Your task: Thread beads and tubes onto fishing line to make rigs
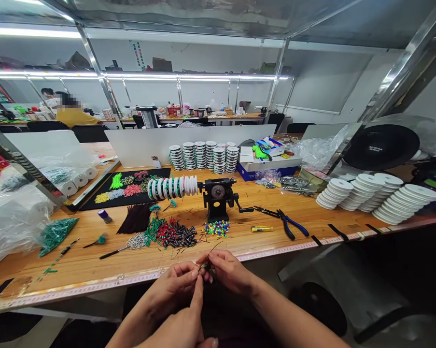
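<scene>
My left hand (179, 278) and my right hand (230, 270) meet just off the table's front edge, fingers pinched together. Between them is a small dark piece (205, 266), too small and covered to name. A thin dark strand (214, 247) sticks up from the fingertips of my right hand. A third hand (187, 319), another person's by its position, comes in from below across my left forearm. Its index finger points at the dark piece. Beyond the hands lie black and red tubes (179, 235) and a pile of coloured beads (217, 228).
A hand-cranked winder (218, 197) carries a row of white spools (172, 187). Pliers (288, 224) and a yellow-handled tool (261, 229) lie to the right, near stacked white discs (406, 203). A black mat (160, 173) holds coloured piles. A metal frame post (25, 164) stands left.
</scene>
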A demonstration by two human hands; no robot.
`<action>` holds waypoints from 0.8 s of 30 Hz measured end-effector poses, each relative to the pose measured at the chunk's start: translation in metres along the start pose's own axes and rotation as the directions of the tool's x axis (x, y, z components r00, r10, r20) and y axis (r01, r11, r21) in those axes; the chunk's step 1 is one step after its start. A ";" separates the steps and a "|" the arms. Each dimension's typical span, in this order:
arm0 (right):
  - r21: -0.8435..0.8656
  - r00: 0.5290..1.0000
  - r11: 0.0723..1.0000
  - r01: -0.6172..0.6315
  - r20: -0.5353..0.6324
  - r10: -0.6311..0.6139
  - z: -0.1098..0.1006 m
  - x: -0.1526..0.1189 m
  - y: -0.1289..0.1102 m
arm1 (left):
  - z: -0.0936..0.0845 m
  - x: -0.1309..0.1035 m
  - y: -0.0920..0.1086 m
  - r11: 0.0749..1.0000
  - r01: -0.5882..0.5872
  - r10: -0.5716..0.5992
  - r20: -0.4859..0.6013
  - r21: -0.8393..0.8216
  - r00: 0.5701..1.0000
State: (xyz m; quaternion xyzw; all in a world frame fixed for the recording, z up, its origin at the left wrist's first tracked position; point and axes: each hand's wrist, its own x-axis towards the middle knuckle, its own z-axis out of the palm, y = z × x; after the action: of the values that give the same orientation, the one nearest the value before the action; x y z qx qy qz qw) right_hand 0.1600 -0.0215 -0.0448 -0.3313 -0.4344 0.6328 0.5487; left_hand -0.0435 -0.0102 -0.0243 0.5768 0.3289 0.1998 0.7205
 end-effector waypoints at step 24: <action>-0.477 0.962 0.845 0.242 0.001 -0.274 0.005 -0.006 -0.021 | 0.008 0.003 0.058 0.960 -0.214 0.190 0.143 0.179 0.971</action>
State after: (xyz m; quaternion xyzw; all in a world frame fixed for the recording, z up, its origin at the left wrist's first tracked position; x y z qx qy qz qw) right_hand 0.1653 -0.0282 -0.0244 -0.4146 -0.5975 0.4167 0.5454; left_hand -0.0308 0.0008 0.0316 0.6859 0.2405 0.2030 0.6561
